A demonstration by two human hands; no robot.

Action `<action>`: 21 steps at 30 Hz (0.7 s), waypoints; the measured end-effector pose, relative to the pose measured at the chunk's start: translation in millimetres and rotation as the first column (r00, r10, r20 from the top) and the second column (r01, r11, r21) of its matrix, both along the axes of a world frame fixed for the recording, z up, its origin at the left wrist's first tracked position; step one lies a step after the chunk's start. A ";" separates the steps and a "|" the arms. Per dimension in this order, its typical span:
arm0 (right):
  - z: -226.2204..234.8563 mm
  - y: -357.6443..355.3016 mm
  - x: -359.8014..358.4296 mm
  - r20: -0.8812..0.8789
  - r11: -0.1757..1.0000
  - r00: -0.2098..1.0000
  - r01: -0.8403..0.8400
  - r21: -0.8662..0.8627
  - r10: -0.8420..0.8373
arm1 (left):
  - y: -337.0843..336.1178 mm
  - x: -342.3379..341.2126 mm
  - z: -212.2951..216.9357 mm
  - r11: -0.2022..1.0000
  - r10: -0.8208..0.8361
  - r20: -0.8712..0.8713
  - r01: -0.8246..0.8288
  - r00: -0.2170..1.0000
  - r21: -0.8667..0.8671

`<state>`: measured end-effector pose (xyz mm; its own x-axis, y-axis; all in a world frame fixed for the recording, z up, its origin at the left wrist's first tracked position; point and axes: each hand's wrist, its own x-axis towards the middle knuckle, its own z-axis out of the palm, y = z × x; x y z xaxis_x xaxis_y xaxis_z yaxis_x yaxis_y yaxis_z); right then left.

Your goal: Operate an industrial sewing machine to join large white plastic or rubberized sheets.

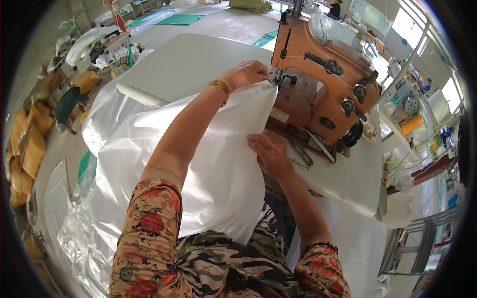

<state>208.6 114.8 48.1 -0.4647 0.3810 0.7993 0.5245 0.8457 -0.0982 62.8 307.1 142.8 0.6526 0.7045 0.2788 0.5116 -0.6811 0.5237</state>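
Observation:
A large glossy white sheet (213, 169) drapes over my lap and runs up to the orange sewing machine (318, 62). Its upper corner lies by the presser foot (276, 77). Just left of that foot, my left hand (247, 74) has its fingers closed on the sheet's top edge; the fingertips are partly hidden. Lower down, my right hand (270, 154) pinches the sheet's right edge between thumb and fingers. To the right of that hand, a small dark-handled tool (302, 155) rests on the machine table beside the machine base.
The pale machine table (194, 62) stretches left and behind the machine, with another part (348, 191) at the right. Yellow-brown bundles (30, 139) are piled at far left. Crumpled clear plastic (82, 243) covers the floor at lower left. A person (335, 10) is in the background.

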 end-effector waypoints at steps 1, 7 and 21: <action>-0.1 -0.7 0.5 0.017 1.000 1.000 0.000 -0.007 0.000 | -4.4 -2.0 0.7 0.993 -0.034 -0.028 0.037 0.999 0.110; -1.4 -2.0 3.0 0.052 0.999 0.999 -0.009 0.032 0.007 | -81.4 -3.7 -7.7 0.728 0.337 -0.006 -0.257 0.942 0.635; -7.4 0.6 -8.0 0.096 0.982 0.990 -0.114 0.154 0.100 | -94.4 -25.1 -29.1 0.686 0.349 0.059 -0.298 0.935 0.664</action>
